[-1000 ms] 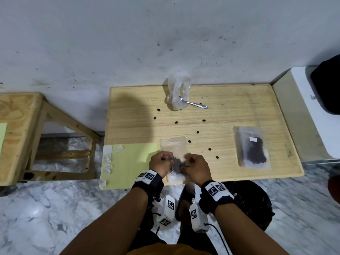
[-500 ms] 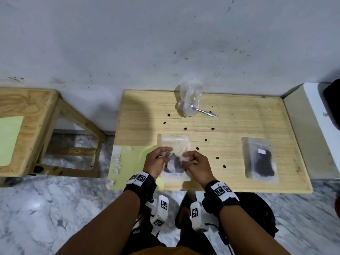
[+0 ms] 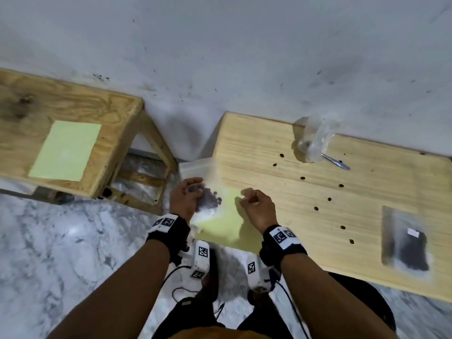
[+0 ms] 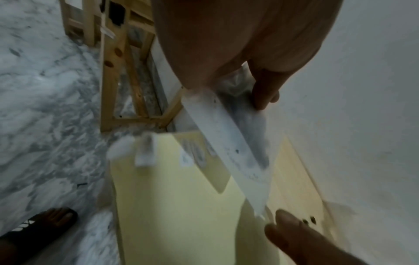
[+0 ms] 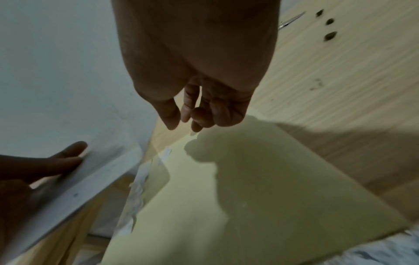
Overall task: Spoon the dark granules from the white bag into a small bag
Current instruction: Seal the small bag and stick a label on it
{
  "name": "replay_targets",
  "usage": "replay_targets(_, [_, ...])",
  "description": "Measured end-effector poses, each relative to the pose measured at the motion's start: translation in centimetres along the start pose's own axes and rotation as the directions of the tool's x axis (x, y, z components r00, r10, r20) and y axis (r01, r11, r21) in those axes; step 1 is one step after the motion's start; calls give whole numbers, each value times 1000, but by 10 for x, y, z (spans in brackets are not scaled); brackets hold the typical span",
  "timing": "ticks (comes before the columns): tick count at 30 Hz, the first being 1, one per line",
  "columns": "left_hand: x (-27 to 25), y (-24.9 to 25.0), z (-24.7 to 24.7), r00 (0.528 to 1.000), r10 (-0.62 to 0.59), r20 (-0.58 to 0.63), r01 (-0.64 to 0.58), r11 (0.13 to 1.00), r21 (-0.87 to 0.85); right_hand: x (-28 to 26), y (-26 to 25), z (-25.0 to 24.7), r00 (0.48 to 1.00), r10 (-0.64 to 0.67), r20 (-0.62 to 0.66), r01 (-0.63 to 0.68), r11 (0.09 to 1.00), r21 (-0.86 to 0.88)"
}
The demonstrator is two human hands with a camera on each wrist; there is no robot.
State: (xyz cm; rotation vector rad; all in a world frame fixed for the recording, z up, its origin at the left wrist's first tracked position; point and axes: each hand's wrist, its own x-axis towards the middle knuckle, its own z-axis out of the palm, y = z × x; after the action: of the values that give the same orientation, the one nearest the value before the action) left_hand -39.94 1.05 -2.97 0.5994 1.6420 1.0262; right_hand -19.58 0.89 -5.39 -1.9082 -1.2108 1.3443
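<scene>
My left hand (image 3: 188, 198) grips a small clear bag (image 3: 208, 200) holding dark granules, lifted over the table's front left corner. The bag's zip strip (image 4: 226, 143) slants across the left wrist view. My right hand (image 3: 253, 204) hovers to its right over a pale green sheet (image 3: 230, 223), fingers (image 5: 197, 116) loosely curled and empty. The white bag (image 3: 315, 140) stands at the back of the table (image 3: 281, 216), with a metal spoon (image 3: 336, 162) sticking out of it. Loose granules (image 3: 315, 208) dot the wood.
A second small bag of dark granules (image 3: 406, 243) lies flat near the table's right end. A second wooden table (image 3: 105, 118) with a green sheet (image 3: 66, 150) stands to the left. Behind both is a grey wall; marble floor lies below.
The small bag was lying on the table under both hands. Now my left hand has lifted it and carried it left, and my right hand has let go of it.
</scene>
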Motion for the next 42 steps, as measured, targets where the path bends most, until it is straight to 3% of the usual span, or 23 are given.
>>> replay_targets(5, [26, 1, -42, 998, -10, -68, 8, 1000, -29, 12, -6, 28, 999, 40, -1, -40, 972, -231])
replay_targets(10, [36, 4, -56, 998, 30, -59, -31, 999, -10, 17, -22, 44, 999, 26, -32, -35, 945, -325])
replay_targets(14, [39, 4, -58, 999, 42, -31, -42, 999, 3, 23, -32, 52, 993, 75, -87, -97, 950, -296])
replay_targets(19, [44, -3, -58, 999, 36, -11, -36, 999, -25, 30, -31, 55, 996, 81, -47, -90, 962, -259])
replay_targets(26, [41, -1, -49, 1000, 13, -19, -13, 1000, -6, 25, -34, 40, 989, 126, -77, -120, 989, 81])
replay_targets(33, [21, 13, -24, 994, 97, 56, -103, 987, 126, 13, -70, 27, 999, -17, 43, 2, 950, 312])
replay_targets(42, [-7, 14, 10, 965, 159, 210, -162, 987, -1, -2, -80, 31, 974, -215, -68, 221, 971, 90])
